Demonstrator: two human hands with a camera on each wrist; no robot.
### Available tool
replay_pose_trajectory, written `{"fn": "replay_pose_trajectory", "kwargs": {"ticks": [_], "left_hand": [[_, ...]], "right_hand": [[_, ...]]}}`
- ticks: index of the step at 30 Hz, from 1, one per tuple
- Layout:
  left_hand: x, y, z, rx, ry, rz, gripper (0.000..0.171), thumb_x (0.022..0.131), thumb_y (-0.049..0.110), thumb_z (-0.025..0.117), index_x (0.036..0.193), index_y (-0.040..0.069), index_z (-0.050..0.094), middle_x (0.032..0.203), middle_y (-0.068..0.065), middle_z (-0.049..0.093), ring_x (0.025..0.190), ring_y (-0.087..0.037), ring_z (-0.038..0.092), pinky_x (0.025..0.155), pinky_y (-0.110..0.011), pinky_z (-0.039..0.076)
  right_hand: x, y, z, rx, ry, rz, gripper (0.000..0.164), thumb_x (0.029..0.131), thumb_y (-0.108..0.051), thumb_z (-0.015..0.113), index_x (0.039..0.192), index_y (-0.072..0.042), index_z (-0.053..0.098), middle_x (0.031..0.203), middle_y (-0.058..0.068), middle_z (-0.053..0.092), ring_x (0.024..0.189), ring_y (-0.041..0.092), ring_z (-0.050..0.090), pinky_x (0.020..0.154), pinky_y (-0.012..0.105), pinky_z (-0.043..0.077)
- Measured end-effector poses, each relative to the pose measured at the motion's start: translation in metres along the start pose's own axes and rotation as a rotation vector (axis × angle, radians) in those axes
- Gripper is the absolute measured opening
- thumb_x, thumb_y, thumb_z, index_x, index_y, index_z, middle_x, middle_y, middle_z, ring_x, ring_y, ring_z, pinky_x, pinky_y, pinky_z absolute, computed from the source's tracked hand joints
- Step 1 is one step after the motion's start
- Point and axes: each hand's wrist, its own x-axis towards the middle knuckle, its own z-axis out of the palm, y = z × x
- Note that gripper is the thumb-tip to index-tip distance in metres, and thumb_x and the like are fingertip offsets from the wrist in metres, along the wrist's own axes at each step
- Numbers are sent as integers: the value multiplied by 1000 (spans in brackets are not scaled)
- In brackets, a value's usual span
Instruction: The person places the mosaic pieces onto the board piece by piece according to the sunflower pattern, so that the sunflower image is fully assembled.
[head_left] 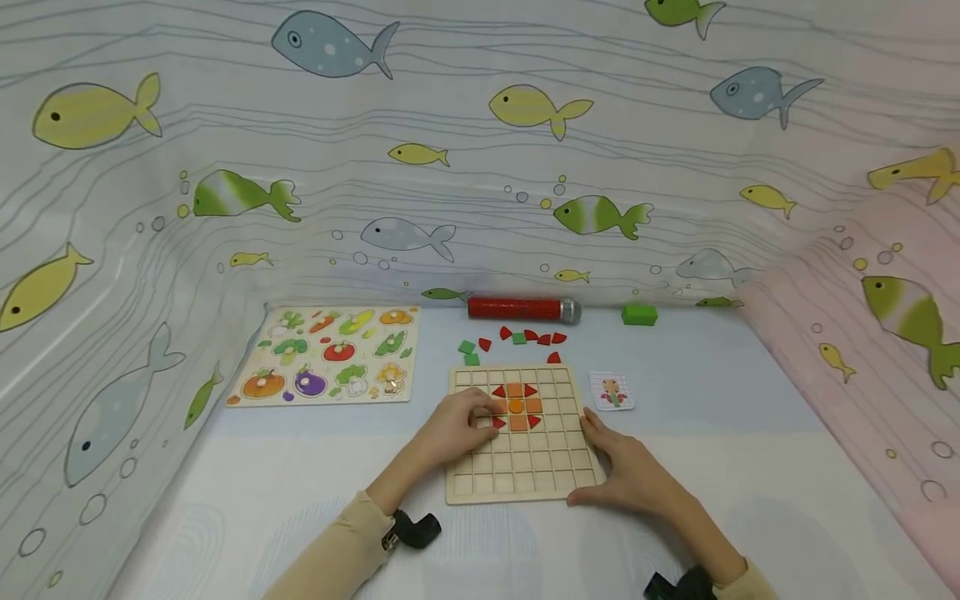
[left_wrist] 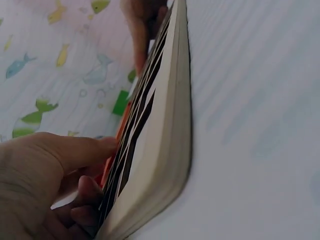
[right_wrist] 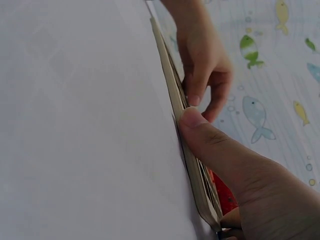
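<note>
A wooden grid board (head_left: 555, 471) lies flat, bearing orange square tiles (head_left: 533, 406), an orange round piece (head_left: 516, 406) and red wedge pieces (head_left: 534, 422). My left hand (head_left: 453, 425) reaches over its left side. Thumb and forefinger are bent around a red wedge (head_left: 498, 422) at the pattern's lower left; the fingertips partly cover the orange tile above it. My right hand (head_left: 630, 471) grips the board's right side, thumb at the near edge and fingers along the side. In the right wrist view, the thumb of the right hand (right_wrist: 260, 180) presses the board edge (right_wrist: 192, 172).
Loose red wedges (head_left: 543, 339) and green squares (head_left: 467, 347) lie behind the board. A pattern card (head_left: 611, 392) is at its right. Farther back are a red microphone-like cylinder (head_left: 517, 308) and a green block (head_left: 639, 314). A vegetable puzzle (head_left: 322, 400) lies left.
</note>
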Motion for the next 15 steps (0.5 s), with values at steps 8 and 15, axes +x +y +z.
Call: {"fn": "replay_pose_trajectory", "kwargs": {"ticks": [8,15], "left_hand": [[0,-2,1,-59,12,10,18,96,12,79,114,15,81,115,3,78,64,-2,53,63,-23,49],[-1,-1,8,-41,58,16,16,96,15,80,111,15,81,108,5,77,75,-4,59,71,-24,52]], "right_hand": [[1,-1,-1,7,-4,3,134,66,-77,86,160,5,38,172,19,27,153,42,38,117,59,41],[1,2,2,4,-5,0,134,66,-79,85,160,5,39,172,18,27,154,41,36,118,59,41]]}}
